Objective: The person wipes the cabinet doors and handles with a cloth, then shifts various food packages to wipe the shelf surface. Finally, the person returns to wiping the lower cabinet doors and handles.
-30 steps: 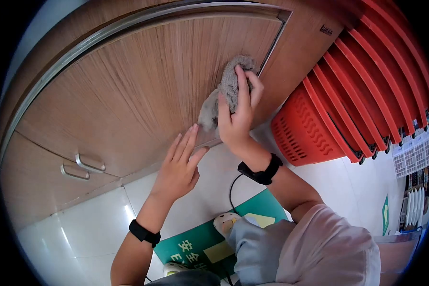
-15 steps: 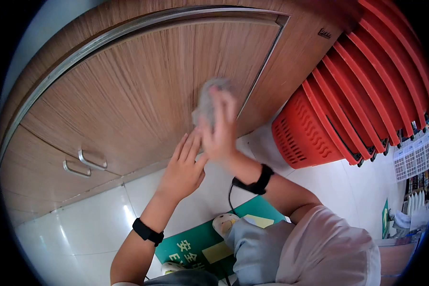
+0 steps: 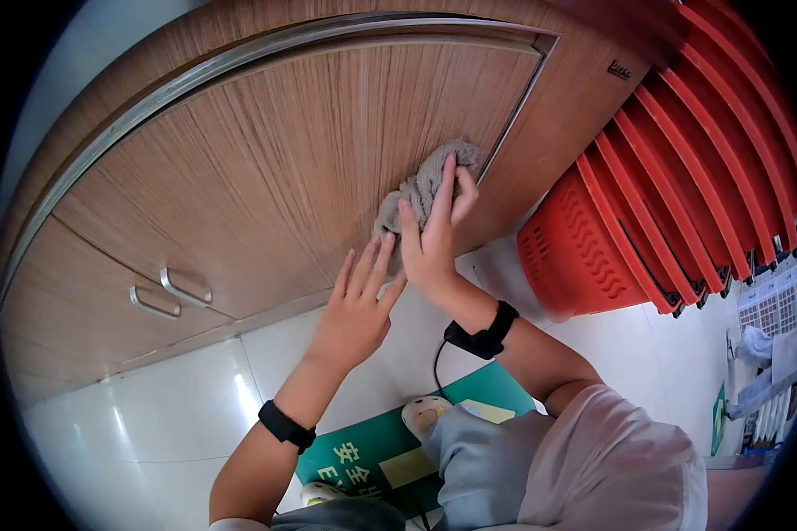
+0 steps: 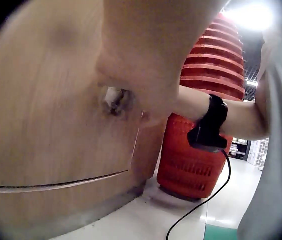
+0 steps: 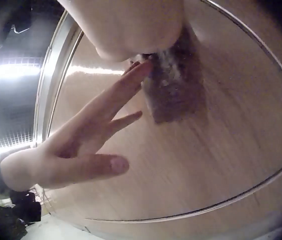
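A bunched grey cloth [image 3: 429, 177] lies against the lower right part of a wood-grain cabinet door [image 3: 266, 168]. My right hand [image 3: 434, 248] holds it there, thumb and fingers spread over it and one finger bent at its right side. My left hand [image 3: 354, 323] is just below and left, its fingers straight and spread, fingertips right at the cloth's lower end. In the right wrist view the left hand [image 5: 81, 155] reaches toward the dark-looking cloth [image 5: 176, 100]. The left wrist view shows mostly a hand close up, with a small bit of the cloth [image 4: 113, 97] beyond it.
A stack of red plastic baskets [image 3: 584, 252] stands on the floor right of the cabinet. Two metal handles [image 3: 184, 288] project from the doors at left. A green floor mat [image 3: 354, 451] lies by the feet, and a black cable [image 3: 437, 367] hangs from the right wristband.
The right hand and the cloth swept left and down across the door, then back up to the right. The left hand has shifted slightly right, staying open near the cloth's lower end.
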Demonstrator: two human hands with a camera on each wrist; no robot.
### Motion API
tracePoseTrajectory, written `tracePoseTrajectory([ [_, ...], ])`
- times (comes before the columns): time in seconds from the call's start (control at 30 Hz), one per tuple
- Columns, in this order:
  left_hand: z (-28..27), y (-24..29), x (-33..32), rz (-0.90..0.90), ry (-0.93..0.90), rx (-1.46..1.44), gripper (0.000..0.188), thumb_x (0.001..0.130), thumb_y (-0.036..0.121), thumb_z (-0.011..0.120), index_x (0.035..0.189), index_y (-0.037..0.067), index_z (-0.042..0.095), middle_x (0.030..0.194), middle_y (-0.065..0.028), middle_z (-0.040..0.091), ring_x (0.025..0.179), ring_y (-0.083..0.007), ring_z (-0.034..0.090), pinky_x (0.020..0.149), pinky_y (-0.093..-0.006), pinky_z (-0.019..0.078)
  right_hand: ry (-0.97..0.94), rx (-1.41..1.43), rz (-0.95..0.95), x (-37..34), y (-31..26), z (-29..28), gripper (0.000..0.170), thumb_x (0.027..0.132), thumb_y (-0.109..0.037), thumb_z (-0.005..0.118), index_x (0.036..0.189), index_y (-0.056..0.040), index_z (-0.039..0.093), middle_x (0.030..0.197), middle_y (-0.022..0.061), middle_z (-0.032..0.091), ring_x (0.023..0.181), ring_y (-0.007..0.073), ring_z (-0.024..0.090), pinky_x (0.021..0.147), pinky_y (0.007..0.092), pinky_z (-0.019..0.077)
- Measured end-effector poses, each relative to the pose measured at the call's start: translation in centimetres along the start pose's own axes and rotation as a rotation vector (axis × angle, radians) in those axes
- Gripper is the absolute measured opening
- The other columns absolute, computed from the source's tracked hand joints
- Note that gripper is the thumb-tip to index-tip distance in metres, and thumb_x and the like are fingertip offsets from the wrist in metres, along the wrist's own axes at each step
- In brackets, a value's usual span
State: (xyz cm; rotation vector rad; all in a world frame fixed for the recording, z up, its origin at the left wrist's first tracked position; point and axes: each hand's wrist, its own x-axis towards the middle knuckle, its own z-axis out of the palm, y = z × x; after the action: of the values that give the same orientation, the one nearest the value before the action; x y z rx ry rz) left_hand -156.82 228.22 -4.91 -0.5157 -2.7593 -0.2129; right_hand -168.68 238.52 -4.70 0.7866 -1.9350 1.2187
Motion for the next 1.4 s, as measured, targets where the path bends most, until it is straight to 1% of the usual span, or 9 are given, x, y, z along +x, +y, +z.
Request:
tracePoseTrajectory([
  [0.13,0.2,0.1,0.0,0.032,-0.019,0.015,0.072,0.068,0.006,0.061,0.136,0.009,0.037,0.146,-0.023,0.021,0.134,-0.0364,0.025,0.109,-0.048,0.0241,0.141,-0.091,0.037,1.4,1.8,-1.2,0.065,0.084,-0.01,0.056,0.139,0.0049,0.025,0.128,0.0216,0.029,0.118,0.0349,0.031,0.1,0.044,0.0249],
  [0.33,-0.2,-0.4,-0.1,0.0,-0.031,0.02,0.072,0.069,0.005,0.062,0.136,0.01,0.036,0.147,-0.0219,0.019,0.134,-0.0358,0.026,0.108,-0.0466,0.0254,0.216,-0.06,-0.051,6.2,1.1,-3.2,0.053,0.089,-0.012,0.051,0.136,0.0042,0.033,0.127,0.0155,0.031,0.118,0.0291,0.033,0.102,0.038,0.0231],
  [0.57,-0.3,-0.3,0.1,0.007,-0.013,0.015,0.072,0.069,0.004,0.062,0.136,0.01,0.036,0.147,-0.0217,0.019,0.134,-0.0358,0.025,0.109,-0.0464,0.0247,0.179,-0.13,0.034,-0.1,5.0,-1.2,0.061,0.084,-0.015,0.057,0.135,0.0049,0.03,0.127,0.021,0.031,0.119,0.0357,0.032,0.101,0.0438,0.0256],
  [0.87,-2.9,0.0,3.8,0.045,0.109,-0.048,0.07,0.069,0.003,0.06,0.135,0.009,0.037,0.146,-0.0212,0.021,0.131,-0.0356,0.03,0.107,-0.0453,0.027,0.242,-0.139,-0.115,8.0,1.2,-4.0,0.06,0.083,-0.009,0.058,0.135,0.0028,0.032,0.121,0.0172,0.035,0.115,0.0308,0.036,0.099,0.0377,0.0274],
  [0.97,-4.1,0.5,6.3,0.078,0.247,-0.048,0.063,0.07,0.002,0.058,0.13,0.005,0.04,0.147,-0.02,0.021,0.128,-0.0355,0.034,0.104,-0.0447,0.0306,0.197,-0.187,-0.072,6.0,2.3,-3.6,0.066,0.081,-0.015,0.061,0.136,0.0042,0.03,0.124,0.0216,0.035,0.114,0.0356,0.037,0.097,0.0436,0.0301],
  [1.17,2.6,1.2,5.5,-0.027,0.085,-0.261,0.051,0.07,-0.001,0.055,0.119,-0.001,0.043,0.147,-0.0188,0.021,0.125,-0.0353,0.037,0.102,-0.0438,0.0325,0.14,-0.268,-0.13,-2.3,8.2,-1.4,0.069,0.08,-0.02,0.062,0.137,0.004,0.031,0.122,0.0226,0.037,0.11,0.037,0.037,0.096,0.0439,0.0283],
  [1.27,2.9,1.9,6.4,-0.073,0.116,-0.349,0.056,0.069,-0.003,0.054,0.124,0.0,0.041,0.147,-0.0184,0.022,0.127,-0.0351,0.036,0.103,-0.0436,0.0315,0.228,-0.31,-0.15,0.8,7.8,-3.0,0.067,0.079,-0.021,0.061,0.136,0.0019,0.035,0.122,0.0206,0.038,0.109,0.0351,0.038,0.095,0.0434,0.0277],
  [1.33,1.2,2.5,8.6,0.022,0.263,-0.329,0.064,0.068,-0.005,0.053,0.129,0.003,0.038,0.147,-0.0181,0.023,0.13,-0.0342,0.033,0.105,-0.0433,0.0297,0.272,-0.381,-0.131,4.5,6.8,-5.1,0.065,0.079,-0.021,0.06,0.136,0.0006,0.037,0.122,0.0194,0.039,0.11,0.0343,0.038,0.095,0.0433,0.0279],
  [1.4,1.4,2.9,10.0,0.067,0.263,-0.294,0.068,0.068,-0.005,0.053,0.132,0.005,0.036,0.147,-0.0176,0.023,0.131,-0.0333,0.032,0.106,-0.0432,0.0288,0.319,-0.448,-0.113,6.0,8.0,-6.2,0.063,0.079,-0.021,0.059,0.135,-0.0008,0.038,0.122,0.0182,0.04,0.111,0.0336,0.038,0.094,0.0432,0.0281],
])
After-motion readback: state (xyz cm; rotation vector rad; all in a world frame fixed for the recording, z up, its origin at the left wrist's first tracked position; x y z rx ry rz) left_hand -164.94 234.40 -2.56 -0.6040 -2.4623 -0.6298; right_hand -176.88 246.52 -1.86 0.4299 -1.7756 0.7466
